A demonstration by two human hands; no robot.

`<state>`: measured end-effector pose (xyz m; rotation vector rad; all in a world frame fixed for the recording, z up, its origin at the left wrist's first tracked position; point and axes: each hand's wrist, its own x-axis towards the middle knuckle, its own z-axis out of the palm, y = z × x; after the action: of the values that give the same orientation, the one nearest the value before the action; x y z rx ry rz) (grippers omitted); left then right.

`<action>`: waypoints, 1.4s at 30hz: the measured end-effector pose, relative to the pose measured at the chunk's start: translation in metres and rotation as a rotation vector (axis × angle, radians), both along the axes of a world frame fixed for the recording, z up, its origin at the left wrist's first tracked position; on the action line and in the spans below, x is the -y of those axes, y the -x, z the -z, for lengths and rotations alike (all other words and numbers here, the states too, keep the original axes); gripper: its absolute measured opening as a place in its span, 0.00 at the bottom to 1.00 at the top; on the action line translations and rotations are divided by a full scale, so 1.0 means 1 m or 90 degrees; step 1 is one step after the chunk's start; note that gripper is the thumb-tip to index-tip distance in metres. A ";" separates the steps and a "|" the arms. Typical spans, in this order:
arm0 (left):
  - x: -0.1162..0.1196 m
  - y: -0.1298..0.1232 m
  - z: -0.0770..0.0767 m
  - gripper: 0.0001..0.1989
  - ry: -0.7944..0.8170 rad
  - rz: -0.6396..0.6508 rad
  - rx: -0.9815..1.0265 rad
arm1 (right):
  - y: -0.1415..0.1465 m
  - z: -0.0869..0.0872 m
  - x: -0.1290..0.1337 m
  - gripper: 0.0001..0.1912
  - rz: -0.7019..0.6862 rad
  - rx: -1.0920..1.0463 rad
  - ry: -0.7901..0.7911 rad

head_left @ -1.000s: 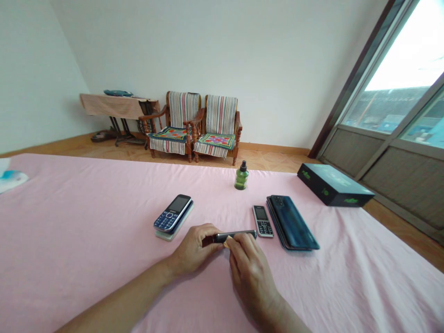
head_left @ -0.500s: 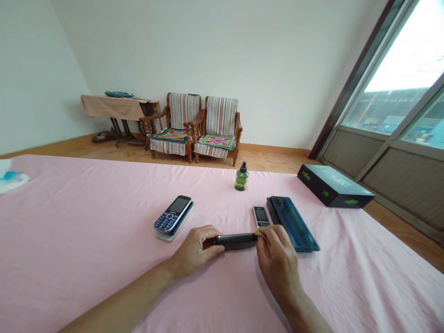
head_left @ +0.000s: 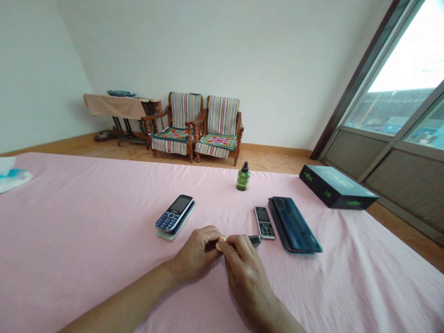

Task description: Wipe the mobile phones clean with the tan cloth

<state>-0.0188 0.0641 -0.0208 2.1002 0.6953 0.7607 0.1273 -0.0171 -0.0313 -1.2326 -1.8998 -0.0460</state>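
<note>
My left hand (head_left: 199, 252) is closed on the left end of a dark phone (head_left: 255, 240), which is held edge-on and mostly hidden by my fingers. Pinched in my right hand (head_left: 244, 266) is a small yellowish piece (head_left: 219, 243), perhaps a cloth, close to my left fingertips. To the left, a blue keypad phone (head_left: 174, 213) lies on top of another pale-edged phone. A small silver-and-black keypad phone (head_left: 264, 223) lies beyond my right hand. Right of it, a large dark blue smartphone (head_left: 294, 224) is stacked on another.
A green bottle with a black cap (head_left: 243, 176) stands near the far edge of the pink cloth (head_left: 97, 208). At the right is a black box (head_left: 338, 186). A white and blue item (head_left: 14, 179) lies far left. Two wooden chairs (head_left: 218, 118) stand beyond.
My right hand has moved left along the dark phone with the yellowish piece, up to my left fingers. The phone's right end and the small keypad phone now show. The view has shifted slightly.
</note>
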 end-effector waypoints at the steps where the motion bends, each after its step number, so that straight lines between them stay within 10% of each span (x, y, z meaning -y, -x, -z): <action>1: 0.000 0.000 0.000 0.12 -0.001 0.002 0.000 | -0.003 0.000 0.000 0.14 0.021 -0.006 0.003; 17: -0.003 0.002 -0.003 0.10 0.045 -0.026 -0.002 | -0.050 0.003 -0.005 0.16 0.251 -0.230 0.061; 42: -0.011 0.002 -0.001 0.21 0.215 -0.028 0.108 | -0.053 -0.019 -0.008 0.16 0.032 -0.591 0.250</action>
<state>-0.0212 0.0748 -0.0197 1.7013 0.7227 0.7754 0.1808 -0.0095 -0.0128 -1.2382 -1.0767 0.7739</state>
